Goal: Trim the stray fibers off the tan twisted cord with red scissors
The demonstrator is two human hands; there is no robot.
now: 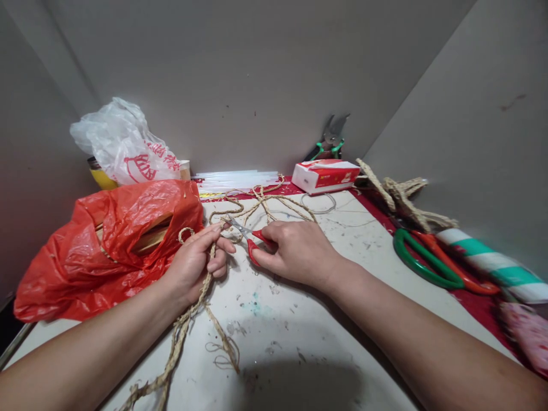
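My left hand (204, 257) is closed on a braided straw rope (182, 322), with strands trailing toward the near edge of the white board. More of the braided cord lies in loops (261, 200) beyond my hands. In my right hand (295, 251) is a small pair of scissors (243, 229) with red handles, my fingers in the loops. The blades point left and meet the cord at my left fingertips; whether they are cutting through it I cannot tell. A loose braided end with thin wire loops (226, 345) hangs below my left hand.
At left sits a red plastic bag (124, 251) with wooden pieces inside, a white plastic bag (128, 142) behind it. Clear sticks (240, 181), a red-and-white box (326, 176) and pruning shears (331, 137) stand at the back. Large green-and-orange-handled scissors (423, 262) and a striped roll (492, 265) lie right.
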